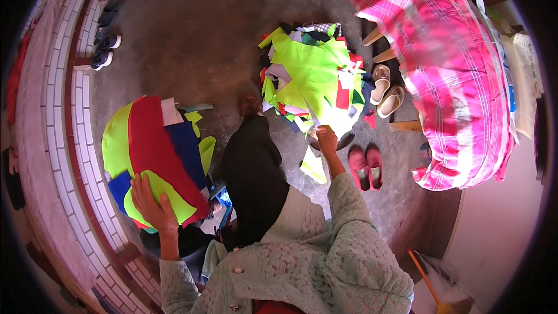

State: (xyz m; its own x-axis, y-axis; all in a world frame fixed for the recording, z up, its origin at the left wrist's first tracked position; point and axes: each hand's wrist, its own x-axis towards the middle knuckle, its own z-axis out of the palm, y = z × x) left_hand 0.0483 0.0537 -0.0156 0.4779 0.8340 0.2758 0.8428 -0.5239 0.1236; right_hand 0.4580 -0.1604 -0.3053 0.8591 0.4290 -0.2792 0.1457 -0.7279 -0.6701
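My left hand [152,204] lies flat with fingers stretched on a lime-green cloth piece [174,197], on top of a stack of red, blue and lime cloth [148,134] at my left. In my right hand [327,139] is a pair of scissors [314,117], its pale pointed blades directed away from me and its handles hidden in my closed fingers. Just beyond the blades rises a heap of cloth scraps [299,61], mostly lime with red, white and dark bits. A loose lime-and-white scrap [314,166] lies on the floor below my right hand.
Pink shoes [366,167] and cream shoes [386,94] stand right of the heap. A pink checked cloth [442,75] drapes over wooden-legged furniture at the right. Dark shoes [106,51] sit by the white brick-patterned wall [58,104] at left. A yellow-orange broom [427,279] is at lower right.
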